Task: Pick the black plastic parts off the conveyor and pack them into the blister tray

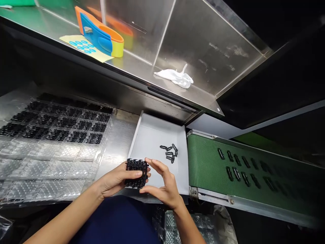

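With the left hand (114, 179), pinching a block (135, 165) of black parts over the near left corner of the white tray (152, 132), thumb across the top, probably to stop the pieces fanning apart. With the right hand (165, 188), spread in a C around the block's right end, perhaps to square it up; too close to tell whether touching.

Inside the tray, towards its right side, a few loose pieces (175, 149) in a jumble. Right of the tray, on a green belt (205, 162), two rows of similar pieces, spaced apart, maybe for easy picking. Left of the tray, clear packs (56, 162), with black parts bunched in the far rows, likely to keep them sorted.

Above the tray, on a metal shelf (142, 69), white cloth (177, 77), a coloured band (98, 35) and blue round stickers (82, 46), too small to read. No brand legible.
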`<state>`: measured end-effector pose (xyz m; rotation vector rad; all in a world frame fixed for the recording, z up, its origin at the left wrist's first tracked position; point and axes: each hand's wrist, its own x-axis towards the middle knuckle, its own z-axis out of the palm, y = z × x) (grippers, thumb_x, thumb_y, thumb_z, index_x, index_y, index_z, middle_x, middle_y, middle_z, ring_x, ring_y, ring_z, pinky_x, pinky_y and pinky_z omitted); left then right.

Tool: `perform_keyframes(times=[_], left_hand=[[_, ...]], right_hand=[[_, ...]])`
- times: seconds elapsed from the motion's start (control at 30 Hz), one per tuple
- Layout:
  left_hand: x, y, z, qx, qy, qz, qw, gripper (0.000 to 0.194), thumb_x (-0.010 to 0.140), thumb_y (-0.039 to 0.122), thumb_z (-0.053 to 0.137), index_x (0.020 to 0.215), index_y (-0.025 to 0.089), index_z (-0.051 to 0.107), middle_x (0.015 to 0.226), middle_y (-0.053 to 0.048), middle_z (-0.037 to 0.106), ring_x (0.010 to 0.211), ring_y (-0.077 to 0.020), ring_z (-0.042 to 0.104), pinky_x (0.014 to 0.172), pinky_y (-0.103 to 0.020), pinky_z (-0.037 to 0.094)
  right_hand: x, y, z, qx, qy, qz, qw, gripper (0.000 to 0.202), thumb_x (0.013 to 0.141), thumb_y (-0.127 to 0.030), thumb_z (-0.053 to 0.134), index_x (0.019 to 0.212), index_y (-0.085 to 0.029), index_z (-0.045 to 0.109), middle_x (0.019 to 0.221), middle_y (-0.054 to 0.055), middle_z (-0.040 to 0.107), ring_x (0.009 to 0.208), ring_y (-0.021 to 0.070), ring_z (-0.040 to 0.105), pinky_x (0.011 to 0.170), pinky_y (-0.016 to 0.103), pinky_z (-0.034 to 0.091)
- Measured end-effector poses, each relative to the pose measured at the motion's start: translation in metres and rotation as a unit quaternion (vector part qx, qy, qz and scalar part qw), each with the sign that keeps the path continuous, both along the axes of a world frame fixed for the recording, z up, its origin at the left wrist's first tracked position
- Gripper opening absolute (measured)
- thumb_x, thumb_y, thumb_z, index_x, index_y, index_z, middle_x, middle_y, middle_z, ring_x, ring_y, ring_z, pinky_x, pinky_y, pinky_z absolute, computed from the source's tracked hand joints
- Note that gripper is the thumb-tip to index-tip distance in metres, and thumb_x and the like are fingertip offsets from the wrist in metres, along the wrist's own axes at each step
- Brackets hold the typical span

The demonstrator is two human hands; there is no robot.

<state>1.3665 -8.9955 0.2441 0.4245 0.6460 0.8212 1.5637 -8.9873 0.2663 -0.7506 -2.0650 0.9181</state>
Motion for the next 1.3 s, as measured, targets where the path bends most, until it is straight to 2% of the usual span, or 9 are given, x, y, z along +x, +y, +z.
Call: perform_keyframes(times=[0.33, 0.47, 0.6, 0.77, 0.87, 0.97, 1.1, 1.17, 1.3], left_hand=[[-0.037, -0.019, -0.004, 0.043, 0.06, 0.089, 0.993, 0.036, 0.063, 0.029, 0.086, 0.095, 0.018, 0.076, 0.093, -0.007, 0.077, 0.087, -0.0238, 0.071, 0.081, -0.031, 0.054], [-0.057, -0.027, -0.004, 0.132, 0.181, 0.157, 0.962, 0.03, 0.07, 0.029, 0.08, 0.098, 0.017, 0.076, 0.095, -0.007, 0.077, 0.095, -0.0254, 0.069, 0.086, -0.033, 0.052], [-0.082, -0.037, -0.008, 0.169, 0.233, 0.198, 0.937, 0.028, 0.072, 0.032, 0.076, 0.097, 0.019, 0.075, 0.096, -0.007, 0.078, 0.094, -0.0293, 0.07, 0.094, -0.045, 0.05], [-0.12, -0.05, -0.018, 0.239, 0.304, 0.203, 0.9, 0.026, 0.07, 0.028, 0.077, 0.096, 0.025, 0.076, 0.101, -0.003, 0.078, 0.129, -0.0327, 0.051, 0.118, -0.052, -0.014], [-0.142, -0.06, -0.03, 0.252, 0.308, 0.178, 0.9, 0.028, 0.072, 0.031, 0.077, 0.099, 0.029, 0.075, 0.115, -0.003, 0.074, 0.142, -0.0328, 0.032, 0.112, -0.052, -0.026], [-0.16, -0.068, -0.05, 0.249, 0.336, 0.177, 0.891, 0.03, 0.072, 0.044, 0.077, 0.099, 0.031, 0.076, 0.147, -0.002, 0.05, 0.148, -0.0348, 0.01, 0.112, -0.055, -0.022], [-0.18, -0.072, -0.095, 0.19, 0.441, 0.173, 0.86, 0.062, 0.07, 0.06, 0.072, 0.125, 0.034, 0.062, 0.161, -0.001, 0.025, 0.149, -0.0358, 0.003, 0.116, -0.059, -0.007], [-0.19, -0.076, -0.12, 0.121, 0.497, 0.178, 0.841, 0.079, 0.074, 0.063, 0.064, 0.143, 0.029, 0.044, 0.162, -0.009, 0.02, 0.148, -0.0378, 0.003, 0.115, -0.065, 0.001], [-0.206, -0.095, -0.16, 0.052, 0.538, 0.199, 0.818, 0.069, 0.088, 0.06, 0.047, 0.145, 0.023, 0.037, 0.159, -0.018, 0.024, 0.148, -0.0395, 0.008, 0.112, -0.068, 0.009]], right_hand=[[-0.037, 0.011, -0.015, -0.188, 0.027, 0.076, 0.979, 0.089, 0.067, -0.031, 0.087, 0.142, -0.039, 0.04, 0.145, 0.002, 0.051, 0.136, 0.0214, 0.046, 0.116, 0.037, 0.035], [-0.072, 0.017, -0.031, -0.373, 0.181, 0.018, 0.91, 0.052, 0.075, -0.037, 0.081, 0.122, -0.032, 0.059, 0.127, 0.001, 0.063, 0.115, 0.0156, 0.06, 0.1, 0.027, 0.047], [-0.114, 0.017, -0.044, -0.542, 0.165, 0.03, 0.824, 0.03, 0.07, -0.036, 0.083, 0.091, -0.021, 0.067, 0.085, 0.0, 0.066, 0.073, 0.0112, 0.062, 0.07, 0.02, 0.051], [-0.16, 0.01, -0.06, -0.612, 0.123, 0.136, 0.769, 0.054, 0.06, -0.048, 0.083, 0.103, -0.017, 0.069, 0.102, 0.009, 0.07, 0.095, 0.023, 0.064, 0.089, 0.034, 0.051], [-0.184, 0.001, -0.072, -0.631, 0.111, 0.215, 0.737, 0.061, 0.062, -0.052, 0.076, 0.112, -0.017, 0.067, 0.108, 0.011, 0.07, 0.1, 0.0261, 0.064, 0.094, 0.039, 0.048], [-0.208, -0.008, -0.087, -0.562, 0.068, 0.248, 0.786, 0.069, 0.066, -0.064, 0.064, 0.115, -0.016, 0.065, 0.108, 0.013, 0.069, 0.095, 0.0269, 0.066, 0.09, 0.041, 0.05], [-0.233, -0.001, -0.114, -0.426, -0.02, 0.186, 0.885, 0.069, 0.073, -0.072, 0.05, 0.111, -0.016, 0.065, 0.101, 0.012, 0.07, 0.091, 0.0258, 0.066, 0.086, 0.04, 0.051], [-0.239, 0.016, -0.13, -0.363, -0.07, 0.119, 0.922, 0.058, 0.074, -0.062, 0.057, 0.109, -0.016, 0.065, 0.101, 0.011, 0.07, 0.094, 0.0259, 0.064, 0.089, 0.041, 0.05], [-0.245, 0.057, -0.166, -0.208, -0.191, -0.016, 0.959, 0.053, 0.069, -0.033, 0.07, 0.118, -0.016, 0.059, 0.119, 0.014, 0.062, 0.115, 0.0311, 0.052, 0.105, 0.05, 0.037]])
